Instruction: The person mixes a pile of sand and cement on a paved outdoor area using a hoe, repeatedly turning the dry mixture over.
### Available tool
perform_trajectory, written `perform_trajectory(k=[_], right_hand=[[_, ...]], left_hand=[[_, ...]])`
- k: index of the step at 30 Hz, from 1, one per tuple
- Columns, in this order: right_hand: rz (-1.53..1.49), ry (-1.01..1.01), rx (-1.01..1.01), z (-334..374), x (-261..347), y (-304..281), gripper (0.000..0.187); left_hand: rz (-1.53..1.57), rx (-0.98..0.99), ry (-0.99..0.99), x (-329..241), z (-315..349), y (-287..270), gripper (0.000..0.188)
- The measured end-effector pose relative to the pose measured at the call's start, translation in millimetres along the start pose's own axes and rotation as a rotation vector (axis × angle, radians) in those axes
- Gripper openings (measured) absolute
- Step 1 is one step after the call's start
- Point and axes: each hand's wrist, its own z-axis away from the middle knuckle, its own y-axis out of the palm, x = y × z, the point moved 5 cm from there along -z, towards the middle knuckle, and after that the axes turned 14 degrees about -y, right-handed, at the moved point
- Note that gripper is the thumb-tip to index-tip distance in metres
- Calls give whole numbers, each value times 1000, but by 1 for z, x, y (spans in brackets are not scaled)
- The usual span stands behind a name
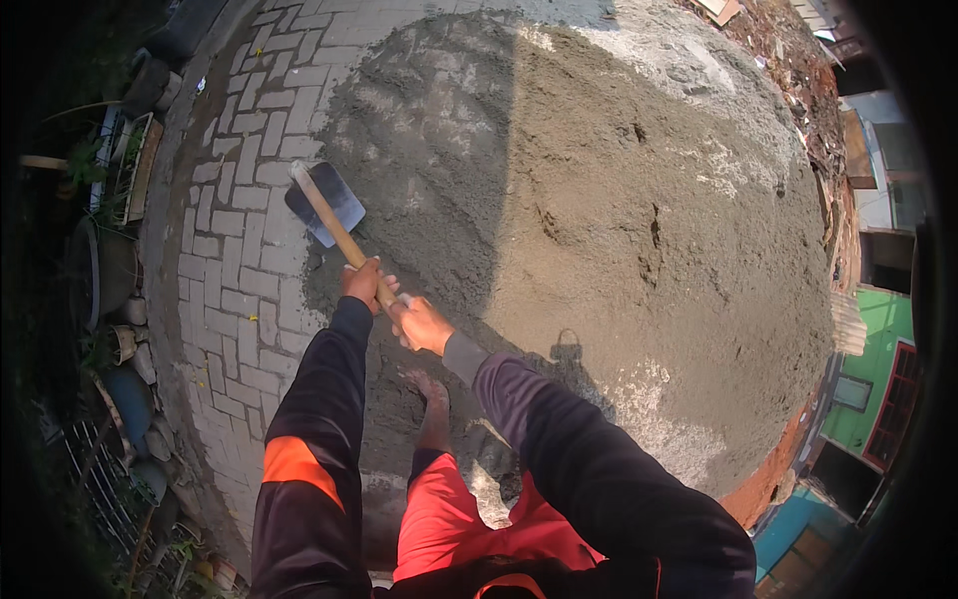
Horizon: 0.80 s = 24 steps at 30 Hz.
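Note:
A hoe with a wooden handle (334, 227) and a flat metal blade (345, 204) reaches away from me to the upper left. Its blade is at the left edge of a wide spread of wet grey concrete mix (619, 240), over the paving. My left hand (367, 284) is wrapped round the handle partway down from the blade. Closer to my body, my right hand (423, 325) grips the same handle near its end. The blade's underside is hidden from view.
Grey paving blocks (239, 230) run along the left. Beyond them, a kerb (170, 200) borders plants, pots and stones. My bare foot (429, 384) stands in the mix below my hands. Reddish rubble (798, 70) lies at the far right, near a green wall (878, 344).

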Motion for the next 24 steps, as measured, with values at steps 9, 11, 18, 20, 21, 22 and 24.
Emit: perform_trajectory(k=[9,11,18,20,21,22,24], right_hand=[[132,49,-213,-74,-43,15,38],[105,110,-229,-38,-59,2,40],[291,288,-427,176,-155,-77,39],[427,265,-319,203,-169,-84,52],[380,266,-217,215,-149,-57,53],[331,317,-237,247,-158,-109,53],[255,321,-318,303,-158,-198,47]], left_hand=[[-852,-94,-180,-18,-59,-14,60],[-947,-103,-218,19,-49,2,63],[-887,-104,-361,247,26,81,69],[-1237,-228,-189,270,25,77,76],[-1320,-347,-139,274,24,33,80],[-1050,-130,-247,303,46,97,75],[-474,120,-426,323,100,198,57]])
